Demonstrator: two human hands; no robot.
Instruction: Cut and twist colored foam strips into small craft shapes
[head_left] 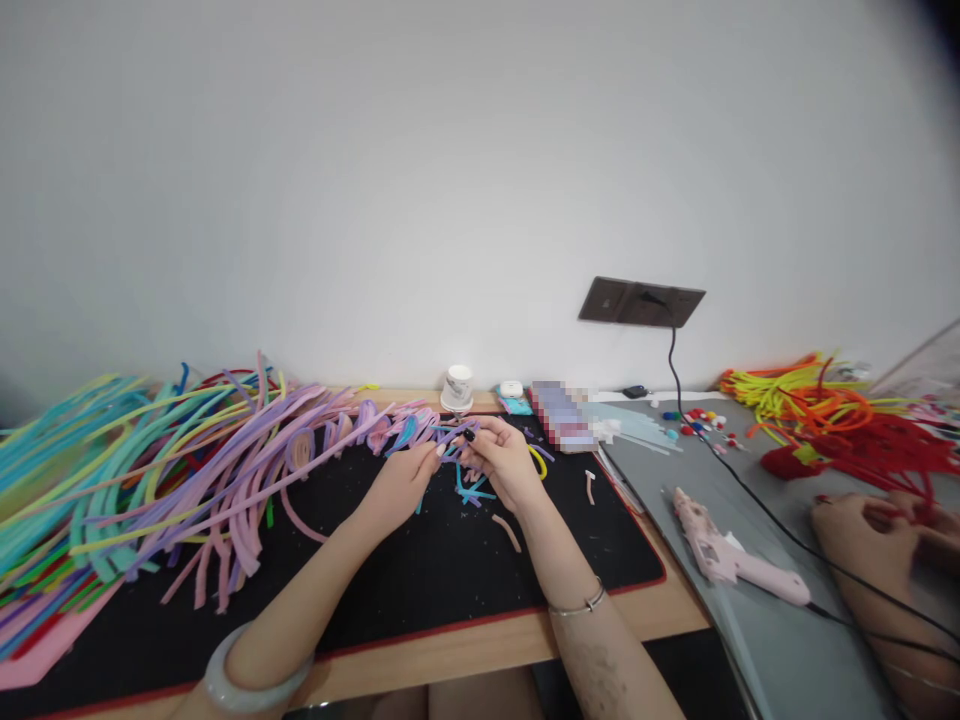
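Over the middle of the black mat [450, 560], my left hand [405, 485] and my right hand [504, 462] meet fingertip to fingertip. Both are closed in a pinch on a purple pipe cleaner [453, 436], whose ends are partly hidden by the fingers. Short blue pipe cleaner pieces [472, 492] lie just below the hands. A yellow curved piece [538, 462] sits right of my right hand. To the left, rolled pink pipe cleaner coils [301, 450] lie beside a big heap of pastel pipe cleaners [217, 490].
A paper cup [457, 388], an earbud case [511, 388] and a phone [555, 412] line the back. On the grey board at right lies a pink glue gun [731, 560] with a black cord [739, 480]. Another person's hands [862, 545] are near red pipe cleaners [885, 450].
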